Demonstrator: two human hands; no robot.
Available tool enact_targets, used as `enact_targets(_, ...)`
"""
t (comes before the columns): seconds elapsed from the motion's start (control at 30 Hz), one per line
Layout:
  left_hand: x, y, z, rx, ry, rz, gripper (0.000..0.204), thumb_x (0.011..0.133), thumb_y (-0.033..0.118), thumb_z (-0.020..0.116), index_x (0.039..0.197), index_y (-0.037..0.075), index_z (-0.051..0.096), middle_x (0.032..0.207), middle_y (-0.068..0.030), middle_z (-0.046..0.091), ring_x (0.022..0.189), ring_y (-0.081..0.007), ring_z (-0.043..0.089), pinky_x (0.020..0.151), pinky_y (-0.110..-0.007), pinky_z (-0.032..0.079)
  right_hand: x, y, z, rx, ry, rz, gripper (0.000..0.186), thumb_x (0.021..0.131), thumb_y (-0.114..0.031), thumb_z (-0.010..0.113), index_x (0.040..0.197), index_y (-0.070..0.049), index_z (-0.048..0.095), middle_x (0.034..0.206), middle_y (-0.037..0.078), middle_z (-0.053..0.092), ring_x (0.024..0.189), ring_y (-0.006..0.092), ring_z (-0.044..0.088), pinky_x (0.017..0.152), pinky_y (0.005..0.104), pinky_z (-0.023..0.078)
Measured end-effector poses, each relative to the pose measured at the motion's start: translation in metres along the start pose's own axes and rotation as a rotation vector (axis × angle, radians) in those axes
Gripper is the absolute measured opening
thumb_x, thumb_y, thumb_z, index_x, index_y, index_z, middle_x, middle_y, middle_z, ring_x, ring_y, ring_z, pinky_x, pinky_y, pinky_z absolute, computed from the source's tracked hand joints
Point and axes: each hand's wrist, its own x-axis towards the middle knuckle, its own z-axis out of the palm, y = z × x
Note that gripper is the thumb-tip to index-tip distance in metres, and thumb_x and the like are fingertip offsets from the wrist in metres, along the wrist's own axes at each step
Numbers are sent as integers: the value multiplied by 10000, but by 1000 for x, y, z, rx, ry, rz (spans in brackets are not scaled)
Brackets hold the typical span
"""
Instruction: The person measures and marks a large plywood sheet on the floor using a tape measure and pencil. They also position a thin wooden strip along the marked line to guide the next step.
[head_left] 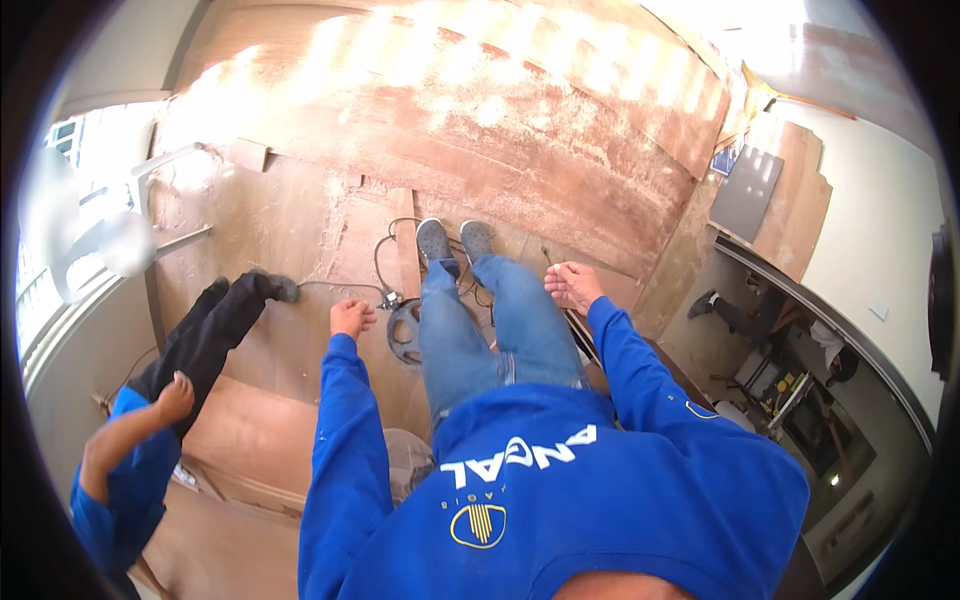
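In the head view my left hand hangs beside my left thigh with its fingers loosely bent and apart, holding nothing that I can see. A dark cable reel lies on the floor between that hand and my leg, with a plug block and looping cable near it. My right hand is out beside my right knee, its fingers slightly curled and apart, apparently empty. My feet in grey clogs stand on dusty wooden boards.
A co-worker in black trousers is at my left, near a white stand and board stack. Loose panels lie at the right. Beyond a doorway track, another person's legs show among tools and clutter.
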Motion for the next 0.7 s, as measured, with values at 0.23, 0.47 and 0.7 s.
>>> enact_targets(0.23, 190, 75, 92, -278, -58, 20, 278, 966, 171, 624, 1155, -29, 593, 1031, -142, 710, 892, -237, 725, 681, -321, 576, 182, 55, 21, 519, 115, 72, 338, 959, -266, 666, 1133, 12, 582, 1079, 177, 673, 1008, 303, 686, 911, 415, 571)
enact_targets(0.47, 377, 68, 183, -432, -45, 50, 475, 967, 133, 612, 1345, -108, 454, 1284, -249, 606, 1149, -333, 649, 867, -389, 573, 389, 120, 32, 734, 160, 110, 517, 962, -297, 665, 1247, 79, 454, 1297, 290, 528, 1200, 401, 577, 1013, 469, 520)
enact_targets(0.7, 498, 50, 207, -582, 119, 44, 499, 950, 138, 618, 1364, -93, 465, 1366, -248, 534, 1252, -363, 552, 916, -450, 526, 537, 175, 15, 874, 370, 201, 808, 1001, -345, 596, 1440, 149, 132, 1423, 378, 355, 1265, 474, 495, 1044, 535, 490)
